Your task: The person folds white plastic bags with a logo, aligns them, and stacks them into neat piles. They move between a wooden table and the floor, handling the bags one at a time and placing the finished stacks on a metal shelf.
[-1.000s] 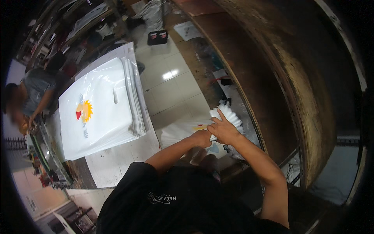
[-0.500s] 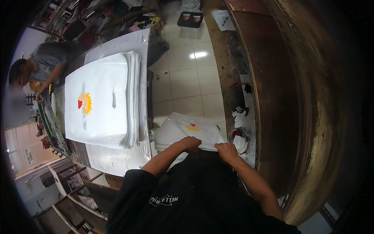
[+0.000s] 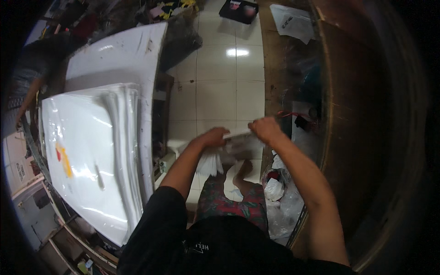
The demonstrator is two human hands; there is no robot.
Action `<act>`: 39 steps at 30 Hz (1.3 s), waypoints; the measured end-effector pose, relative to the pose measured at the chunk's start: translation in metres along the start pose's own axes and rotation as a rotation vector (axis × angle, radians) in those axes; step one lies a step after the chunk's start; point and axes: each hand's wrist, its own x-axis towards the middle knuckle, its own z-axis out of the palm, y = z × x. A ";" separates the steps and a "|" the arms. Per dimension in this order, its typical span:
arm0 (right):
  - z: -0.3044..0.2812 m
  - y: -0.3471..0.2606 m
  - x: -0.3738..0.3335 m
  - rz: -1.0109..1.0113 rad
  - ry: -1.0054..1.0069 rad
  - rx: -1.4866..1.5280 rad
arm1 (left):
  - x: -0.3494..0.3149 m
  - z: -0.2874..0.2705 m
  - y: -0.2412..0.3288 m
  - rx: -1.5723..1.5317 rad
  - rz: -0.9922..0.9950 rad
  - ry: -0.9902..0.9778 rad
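My left hand [image 3: 214,137] and my right hand [image 3: 266,131] are raised in front of me over the tiled floor. Between them they grip the top edge of some white plastic bags [image 3: 211,162]. The bags hang down, seen nearly edge-on and partly blurred, so their printed side is hidden. Fingers of both hands are closed on the edge. To my left lies a thick stack of white plastic bags [image 3: 87,137], printed in yellow and red, with a slot handle cut in the top one.
The stack rests on a white board [image 3: 133,50]. A co-worker's arm [image 3: 30,97] shows at the far left. A dark printed item [image 3: 238,11] and a white printed sheet [image 3: 293,22] lie farther off. At my right are crumpled plastic [image 3: 282,213] and a dark wooden surface [image 3: 362,114].
Both hands have lifted away from my body, and the held bags have swung from lying flat to hanging down. My view has shifted, bringing my legs into sight.
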 end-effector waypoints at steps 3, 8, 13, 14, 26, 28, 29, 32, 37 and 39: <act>-0.027 0.026 0.046 0.034 -0.049 -0.071 | 0.039 -0.026 -0.031 0.053 0.026 0.121; -0.031 0.056 0.075 0.140 0.160 -0.177 | 0.083 -0.073 -0.031 0.202 0.105 0.331; 0.020 0.069 0.079 0.142 0.525 -0.167 | 0.106 -0.071 -0.040 0.470 0.267 0.559; 0.044 0.070 0.078 0.149 0.507 -0.157 | 0.109 -0.058 -0.046 0.498 0.260 0.584; 0.267 0.064 0.112 -0.010 0.304 -0.238 | 0.167 0.146 -0.257 0.435 0.342 0.673; 0.286 0.057 0.103 0.001 0.268 -0.190 | 0.157 0.176 -0.262 0.444 0.310 0.784; 0.292 0.054 0.099 0.018 0.266 -0.192 | 0.155 0.188 -0.264 0.478 0.329 0.922; 0.302 0.042 0.083 0.075 0.286 -0.186 | 0.150 0.228 -0.251 0.445 0.008 1.286; 0.297 0.029 0.065 0.105 0.290 -0.253 | 0.132 0.263 -0.297 0.478 -0.287 1.040; 0.313 0.028 0.060 0.082 0.308 -0.254 | 0.122 0.257 -0.315 0.575 -0.245 0.952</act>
